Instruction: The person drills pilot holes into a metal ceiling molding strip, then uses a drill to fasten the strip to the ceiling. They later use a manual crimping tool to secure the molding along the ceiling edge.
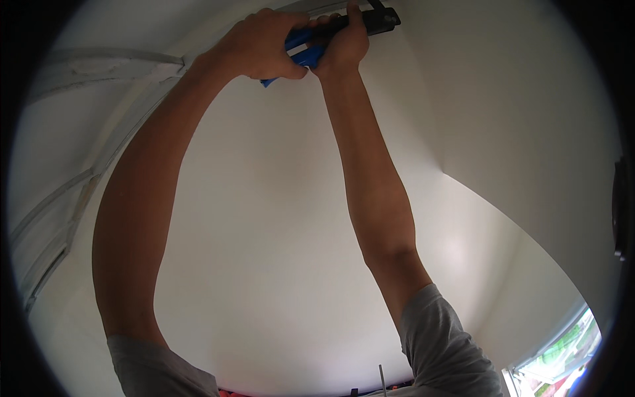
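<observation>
My two arms are raised high against a pale surface. My left hand [261, 43] wraps round a blue object [303, 57] near the top edge, its thumb below it. My right hand [345, 49] grips the same blue-and-black item from the right, fingers curled over it. A black elongated part [380, 21] sticks out rightward from that grip, against a grey strip along the top. Whether the blue and black parts form one tool I cannot tell; much of them is hidden by my fingers.
White panels [264, 218] fill the middle. Grey metal framing [119, 61] runs along the left. A curved wall edge [509, 218] descends toward a bright window [555, 351] at lower right. A dark object [619, 205] sits at the right rim, and a thin rod [381, 378] rises at the bottom.
</observation>
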Tool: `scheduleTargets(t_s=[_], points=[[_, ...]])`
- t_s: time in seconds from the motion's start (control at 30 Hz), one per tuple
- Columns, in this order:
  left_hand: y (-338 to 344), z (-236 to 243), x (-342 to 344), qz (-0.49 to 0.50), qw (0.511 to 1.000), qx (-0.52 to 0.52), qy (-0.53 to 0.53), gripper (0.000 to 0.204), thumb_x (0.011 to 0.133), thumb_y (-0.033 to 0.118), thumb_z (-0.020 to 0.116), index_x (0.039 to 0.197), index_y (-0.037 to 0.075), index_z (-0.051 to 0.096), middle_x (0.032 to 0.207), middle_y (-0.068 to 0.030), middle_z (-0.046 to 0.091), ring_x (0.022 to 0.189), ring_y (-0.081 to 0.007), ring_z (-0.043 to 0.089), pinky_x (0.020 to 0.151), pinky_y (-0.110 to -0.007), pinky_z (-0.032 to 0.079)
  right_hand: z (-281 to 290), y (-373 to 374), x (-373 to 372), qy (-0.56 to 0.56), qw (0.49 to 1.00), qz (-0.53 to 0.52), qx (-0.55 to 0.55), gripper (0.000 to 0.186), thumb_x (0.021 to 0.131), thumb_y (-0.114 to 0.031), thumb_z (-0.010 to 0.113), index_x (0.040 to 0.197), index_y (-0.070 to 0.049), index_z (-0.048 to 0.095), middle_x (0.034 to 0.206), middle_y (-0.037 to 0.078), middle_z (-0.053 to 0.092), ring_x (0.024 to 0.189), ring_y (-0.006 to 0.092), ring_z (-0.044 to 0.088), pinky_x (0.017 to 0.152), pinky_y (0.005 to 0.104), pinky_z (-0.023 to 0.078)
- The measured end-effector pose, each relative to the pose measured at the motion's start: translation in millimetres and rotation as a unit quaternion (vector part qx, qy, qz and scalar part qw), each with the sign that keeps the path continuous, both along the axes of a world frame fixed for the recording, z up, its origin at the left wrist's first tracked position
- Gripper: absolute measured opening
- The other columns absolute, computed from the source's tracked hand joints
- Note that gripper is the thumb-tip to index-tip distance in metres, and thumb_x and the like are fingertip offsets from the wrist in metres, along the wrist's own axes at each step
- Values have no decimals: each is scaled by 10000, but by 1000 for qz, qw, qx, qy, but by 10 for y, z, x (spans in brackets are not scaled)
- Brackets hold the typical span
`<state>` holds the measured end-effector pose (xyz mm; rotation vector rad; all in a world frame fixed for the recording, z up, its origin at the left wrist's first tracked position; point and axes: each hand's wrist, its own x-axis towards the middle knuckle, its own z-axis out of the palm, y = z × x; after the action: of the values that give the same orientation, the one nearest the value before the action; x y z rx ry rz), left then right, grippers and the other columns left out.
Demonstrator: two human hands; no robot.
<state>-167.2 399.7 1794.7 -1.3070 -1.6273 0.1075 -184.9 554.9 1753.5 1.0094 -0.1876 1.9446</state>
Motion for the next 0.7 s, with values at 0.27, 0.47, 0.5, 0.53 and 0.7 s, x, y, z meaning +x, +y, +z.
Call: scheduleTargets(t_s=[0.27, 0.47, 0.5, 0.53, 0.7], points=[[-12, 195, -241, -30, 998, 57, -6, 698, 895, 707, 609, 1240, 105, 687, 883, -164, 733, 880, -324, 735, 787, -432, 580, -127, 1, 64, 71, 992, -17, 105, 475, 1020, -478, 540, 1059, -5, 536, 980, 182, 620, 962, 331, 623, 918, 476, 520], [124, 298, -11, 89, 984, 133, 75, 504, 1018, 482, 565, 1061, 3, 718, 923, -225, 735, 924, -404, 702, 847, -536, 528, -458, 94, 327, -14, 985, 14, 169, 702, 1047, -612, 398, 1211, 56, 535, 1128, 252, 625, 1135, 418, 623, 1041, 570, 492], [130, 236, -45, 82, 980, 154, 94, 500, 1028, 469, 551, 1058, -2, 716, 902, -224, 734, 909, -409, 702, 841, -532, 530, -412, 74, 301, 18, 984, -3, 177, 616, 1024, -566, 476, 1155, 32, 545, 1095, 227, 627, 1098, 386, 630, 1029, 544, 496], [144, 168, -75, 71, 975, 176, 117, 496, 1038, 456, 536, 1055, -6, 715, 882, -222, 732, 893, -414, 702, 834, -528, 532, -355, 62, 302, 29, 987, -6, 158, 537, 1001, -520, 553, 1100, 8, 556, 1062, 202, 629, 1062, 354, 637, 1017, 519, 500], [117, 229, -224, 17, 978, 157, 136, 636, 1030, 641, 404, 1102, 82, 701, 854, -159, 744, 826, -344, 748, 759, -474, 594, 20, -20, 190, 60, 992, -2, 112, 518, 953, -475, 627, 1123, 7, 549, 1120, 199, 610, 1107, 350, 617, 1078, 540, 452]])
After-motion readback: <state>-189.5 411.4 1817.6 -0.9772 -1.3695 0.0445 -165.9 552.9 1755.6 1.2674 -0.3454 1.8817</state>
